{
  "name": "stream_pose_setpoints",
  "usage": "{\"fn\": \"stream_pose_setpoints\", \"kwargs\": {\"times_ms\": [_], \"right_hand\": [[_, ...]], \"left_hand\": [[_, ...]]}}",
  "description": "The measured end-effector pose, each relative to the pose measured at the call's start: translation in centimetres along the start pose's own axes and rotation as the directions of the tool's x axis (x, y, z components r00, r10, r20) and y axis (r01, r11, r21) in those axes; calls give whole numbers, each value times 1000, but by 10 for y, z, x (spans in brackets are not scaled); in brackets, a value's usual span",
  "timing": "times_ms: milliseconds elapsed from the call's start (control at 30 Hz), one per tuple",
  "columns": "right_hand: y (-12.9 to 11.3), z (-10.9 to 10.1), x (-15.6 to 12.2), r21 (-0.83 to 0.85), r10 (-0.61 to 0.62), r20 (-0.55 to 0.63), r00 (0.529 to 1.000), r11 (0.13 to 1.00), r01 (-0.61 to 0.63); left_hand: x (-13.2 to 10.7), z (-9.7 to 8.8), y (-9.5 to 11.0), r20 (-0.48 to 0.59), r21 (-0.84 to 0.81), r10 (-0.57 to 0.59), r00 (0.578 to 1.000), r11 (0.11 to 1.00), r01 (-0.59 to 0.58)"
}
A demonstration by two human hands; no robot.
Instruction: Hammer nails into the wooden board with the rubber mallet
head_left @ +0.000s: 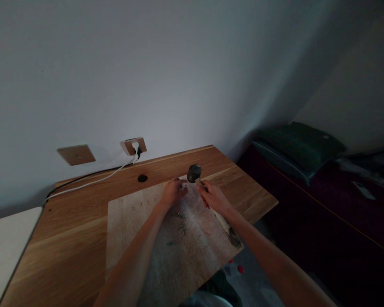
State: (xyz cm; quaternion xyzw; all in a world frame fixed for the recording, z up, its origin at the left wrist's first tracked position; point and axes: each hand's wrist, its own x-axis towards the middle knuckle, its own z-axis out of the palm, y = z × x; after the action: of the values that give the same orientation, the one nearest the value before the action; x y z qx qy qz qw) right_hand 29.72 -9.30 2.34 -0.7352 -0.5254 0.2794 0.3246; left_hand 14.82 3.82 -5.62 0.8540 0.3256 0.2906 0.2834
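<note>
My right hand (213, 198) is wrapped round the handle of a hammer (194, 173). Its dark, thick head is raised just above the far edge of a pale wooden board (124, 234). To the left of the hammer head, my left hand (173, 192) rests at that same edge, thumb and fingertips brought together. Whatever they pinch is too small and dim to name. Between my forearms, several thin metal pieces that look like nails (182, 228) lie loose on the board. Small dark spots (141, 204) run in a row near its far edge, left of my left hand.
The board lies on a wooden desk (64, 238) against a wall. A round cable hole (142, 178) is behind it. White and black cables (99, 179) run from a wall socket (135, 146) leftward. To the right stands a bed with a green pillow (301, 145).
</note>
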Motion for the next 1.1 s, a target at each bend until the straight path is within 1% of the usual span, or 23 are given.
{"fn": "stream_pose_setpoints", "kwargs": {"times_ms": [100, 167, 367, 667, 800, 967, 1100], "right_hand": [[2, 1, 1, 19, -9, -12, 1000, 1000, 9], [3, 1, 0, 25, -8, -13, 1000, 1000, 9], [-1, 1, -4, -5, -6, 10, 1000, 1000, 6], [-1, 10, -8, -146, 15, 12, 1000, 989, -13], [-1, 9, -12, -201, -10, -18, 1000, 980, 6], [-1, 8, -13, -241, -33, 3, 999, 970, 33], [1, 11, -11, -256, -49, -35, 998, 966, 39]], "left_hand": [[-1, 1, -1, -49, -6, -26, 998, 1000, 26], [-1, 2, -1, -58, -11, -44, 997, 999, 43], [0, 0, 2, -25, -12, -64, 998, 998, 64], [1, 1, 2, -5, 25, -82, 997, 996, 82], [1, 2, 2, -8, 32, -99, 995, 995, 99], [1, 0, 4, -8, 44, -97, 995, 994, 97], [1, -1, 5, -14, 48, -97, 995, 994, 97]]}}
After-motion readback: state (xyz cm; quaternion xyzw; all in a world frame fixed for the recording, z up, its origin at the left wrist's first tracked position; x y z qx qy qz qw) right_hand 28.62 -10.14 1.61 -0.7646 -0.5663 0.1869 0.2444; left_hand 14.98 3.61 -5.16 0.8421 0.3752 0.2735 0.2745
